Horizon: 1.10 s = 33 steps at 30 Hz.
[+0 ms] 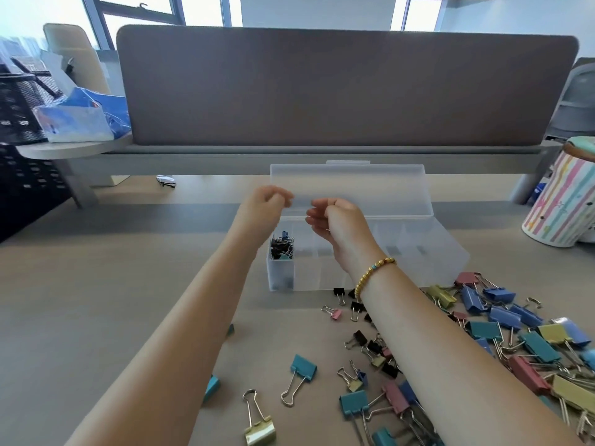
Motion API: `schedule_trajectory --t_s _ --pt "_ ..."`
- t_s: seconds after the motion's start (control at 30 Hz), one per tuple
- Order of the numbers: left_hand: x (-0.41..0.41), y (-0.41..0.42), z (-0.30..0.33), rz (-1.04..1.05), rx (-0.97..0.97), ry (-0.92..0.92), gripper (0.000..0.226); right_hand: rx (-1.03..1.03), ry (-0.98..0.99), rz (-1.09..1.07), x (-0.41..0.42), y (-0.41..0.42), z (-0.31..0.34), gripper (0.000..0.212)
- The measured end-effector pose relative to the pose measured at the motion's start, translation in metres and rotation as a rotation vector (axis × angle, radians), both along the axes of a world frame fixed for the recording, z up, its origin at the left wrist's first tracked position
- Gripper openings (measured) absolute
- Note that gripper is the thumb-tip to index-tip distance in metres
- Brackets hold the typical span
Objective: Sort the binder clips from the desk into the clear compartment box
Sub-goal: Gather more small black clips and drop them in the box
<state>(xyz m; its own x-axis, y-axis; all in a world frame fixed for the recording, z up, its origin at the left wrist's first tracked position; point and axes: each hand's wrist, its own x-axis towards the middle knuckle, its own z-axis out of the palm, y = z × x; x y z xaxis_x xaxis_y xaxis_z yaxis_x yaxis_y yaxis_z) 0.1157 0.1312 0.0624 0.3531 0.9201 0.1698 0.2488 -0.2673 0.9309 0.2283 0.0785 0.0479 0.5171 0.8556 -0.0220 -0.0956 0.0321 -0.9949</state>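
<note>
Only the leftmost compartment of the clear box (428,252) is filled; many binder clips (502,320) are left on the worktop (96,300). Whether anything is held in the curled left hand (269,201) and right hand (335,220) cannot be told.

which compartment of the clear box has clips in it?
The leftmost compartment of the clear compartment box, below the left hand: it holds small dark clips. The others look empty.

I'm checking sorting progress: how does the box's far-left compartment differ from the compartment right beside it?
The far-left compartment holds a heap of small clips, mostly black with some blue; the next compartment shows none. The far-left one lies below the left hand, its neighbour below the right hand. Both are clear-walled, under the raised lid.
</note>
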Motion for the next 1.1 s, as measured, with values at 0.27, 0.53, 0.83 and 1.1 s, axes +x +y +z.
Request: schedule_trajectory --t_s 0.27,0.53,0.83,1.1 --pt "-0.010 0.003 -0.019 -0.082 0.485 0.946 0.035 -0.186 -0.608 0.204 -0.003 -0.007 0.000 0.037" --pt "-0.011 -0.032 -0.005 -0.049 0.497 0.627 0.031 -0.075 -0.724 0.146 0.001 -0.045 0.017 0.036" --pt "-0.012 -0.103 -0.002 -0.457 0.393 0.827 0.013 -0.251 -0.925 0.249 0.013 -0.128 0.022 0.020" --pt "-0.019 -0.138 -0.018 -0.701 0.332 0.892 0.035 -0.542 -1.124 0.451 0.015 -0.174 0.003 0.007"
